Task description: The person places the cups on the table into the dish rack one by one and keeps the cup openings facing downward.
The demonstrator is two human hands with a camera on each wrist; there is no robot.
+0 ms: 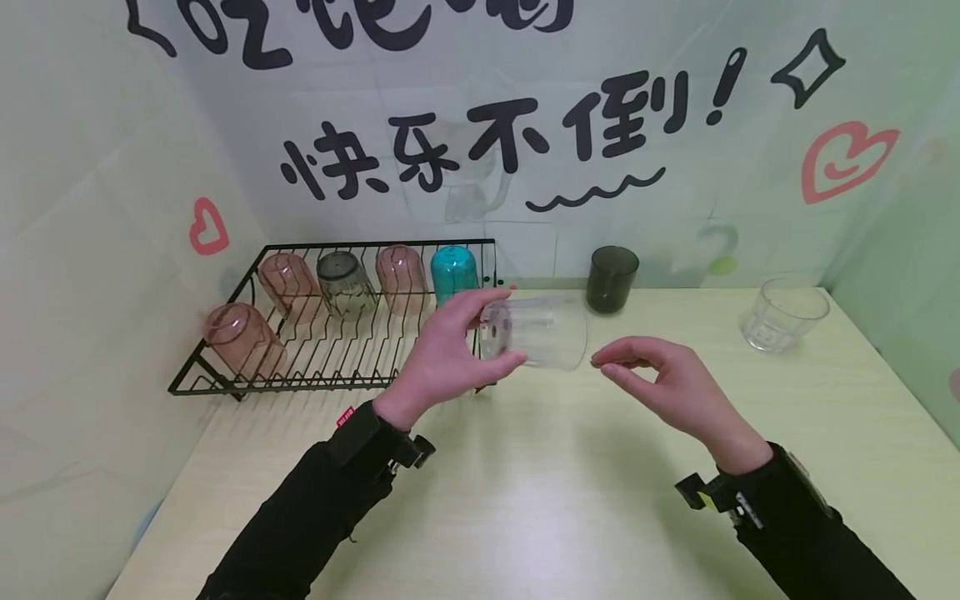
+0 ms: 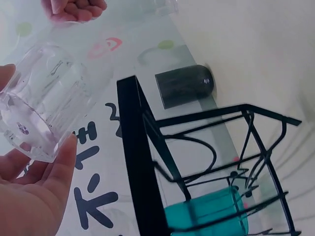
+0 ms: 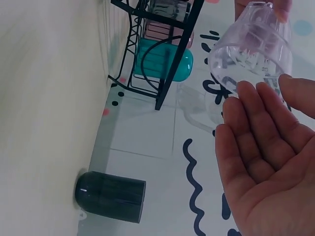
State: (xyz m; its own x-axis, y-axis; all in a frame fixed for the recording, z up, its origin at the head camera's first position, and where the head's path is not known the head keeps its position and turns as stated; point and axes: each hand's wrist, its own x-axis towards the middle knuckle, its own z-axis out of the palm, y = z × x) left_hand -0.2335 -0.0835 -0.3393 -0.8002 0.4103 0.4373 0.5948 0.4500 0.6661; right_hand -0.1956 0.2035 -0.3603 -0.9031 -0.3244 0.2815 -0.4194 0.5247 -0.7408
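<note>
My left hand [image 1: 450, 346] grips a clear glass [image 1: 543, 332] by its base, thumb below and fingers above. The glass lies on its side in the air, its mouth toward my right hand [image 1: 663, 379]. In the left wrist view the clear glass [image 2: 49, 98] has its thick base against the palm side of the fingers. My right hand holds nothing; its fingers are bent a little, with the fingertips close to the rim. The right wrist view has the fingers [image 3: 251, 132] extended just before the glass mouth [image 3: 251, 64].
A black wire rack [image 1: 330, 383] at the back left holds upside-down tumblers: several pink ones [image 1: 243, 337], a grey one [image 1: 345, 283] and a teal one [image 1: 453, 271]. A dark grey cup [image 1: 611, 279] stands by the back wall. Another clear glass [image 1: 783, 317] stands at the far right.
</note>
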